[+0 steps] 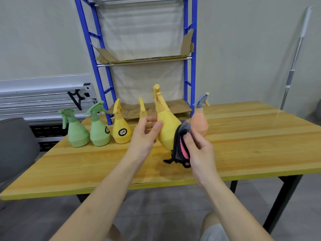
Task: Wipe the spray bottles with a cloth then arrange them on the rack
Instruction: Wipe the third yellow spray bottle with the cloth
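Holding the yellow spray bottle (167,131) tilted above the tabletop (243,136), the hands are working on opposite sides of it. The right hand (199,150) is pinching a dark cloth (180,148) with a pink face and pressing it against the bottle's lower right flank; the left hand (147,134) is steadying the left side, thumb on the body, fingers curling behind.

Judgement: the bottle is looking like light, smooth plastic, stiff enough to resist pressure but liable to slip; the narrow neck below the trigger is offering the surest hold. The cloth is soft and limp, a corner hanging free.

Left of the held bottle, three yellow and green bottles (99,131) are standing in a row, a fourth yellow one partly hidden behind the left hand. Just right of it, a peach bottle (199,124) is standing. Beyond it, the blue rack (189,49) is rising, cardboard lining its shelves.
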A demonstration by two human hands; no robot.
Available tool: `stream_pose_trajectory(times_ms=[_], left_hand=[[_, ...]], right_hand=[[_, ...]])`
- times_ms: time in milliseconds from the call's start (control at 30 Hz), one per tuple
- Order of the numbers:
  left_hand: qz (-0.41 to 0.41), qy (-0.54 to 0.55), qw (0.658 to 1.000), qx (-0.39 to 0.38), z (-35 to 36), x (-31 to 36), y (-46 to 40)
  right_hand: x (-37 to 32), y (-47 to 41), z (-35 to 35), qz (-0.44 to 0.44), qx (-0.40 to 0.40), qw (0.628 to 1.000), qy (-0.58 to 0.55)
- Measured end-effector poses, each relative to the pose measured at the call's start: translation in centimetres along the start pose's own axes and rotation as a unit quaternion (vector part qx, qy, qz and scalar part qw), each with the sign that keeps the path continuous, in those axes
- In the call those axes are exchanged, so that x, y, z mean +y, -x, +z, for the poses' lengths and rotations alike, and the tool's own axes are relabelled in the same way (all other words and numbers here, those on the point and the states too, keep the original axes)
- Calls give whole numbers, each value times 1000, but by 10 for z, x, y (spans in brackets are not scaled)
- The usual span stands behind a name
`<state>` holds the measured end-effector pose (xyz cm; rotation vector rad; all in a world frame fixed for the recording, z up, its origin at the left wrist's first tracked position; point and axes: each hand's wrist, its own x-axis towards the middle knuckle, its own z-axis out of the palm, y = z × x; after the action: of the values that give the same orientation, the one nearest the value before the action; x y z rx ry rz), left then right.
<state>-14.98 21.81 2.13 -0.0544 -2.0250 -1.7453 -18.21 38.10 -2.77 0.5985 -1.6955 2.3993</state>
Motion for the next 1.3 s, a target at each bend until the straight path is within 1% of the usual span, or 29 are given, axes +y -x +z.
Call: stream_pose_trajectory(times_ms=[100, 233, 367, 433, 633, 700, 833, 867, 933, 1067, 1200, 1300], left_hand=[[-17, 27, 999, 14, 1, -5, 3], [-26, 68, 997, 2, 6, -4, 9], [-22, 58, 998, -1, 10, -2, 11], [-13, 57, 998, -10, 8, -1, 11], [-1, 39, 999, -20, -3, -13, 9], [-3, 40, 999, -31, -7, -16, 8], [-3, 48, 996, -71, -12, -22, 7], [-4, 55, 996, -77, -12, -23, 8], [-9, 59, 995, -77, -10, -22, 8], [10, 2, 999, -46, -2, -26, 5], [1, 11, 1000, -12, 4, -26, 5], [-5, 24, 1000, -13, 2, -29, 7]], right_hand=[[0, 1, 0, -23, 3, 999, 38], [8, 4, 2, -30, -4, 998, 57], [8, 9, 4, -49, -1, 996, 77], [7, 9, 4, -43, -7, 996, 77], [0, -2, -1, -28, -48, 996, 76], [-2, -6, -1, -5, -55, 997, 52], [-4, -9, -7, 85, -63, 994, -28], [-3, -9, -8, 94, -59, 993, -36], [-2, -6, -8, 67, -47, 997, -16], [1, -2, -5, -4, -26, 999, 28], [5, -2, -5, -16, -19, 998, 62], [10, -2, -8, -20, -24, 996, 89]])
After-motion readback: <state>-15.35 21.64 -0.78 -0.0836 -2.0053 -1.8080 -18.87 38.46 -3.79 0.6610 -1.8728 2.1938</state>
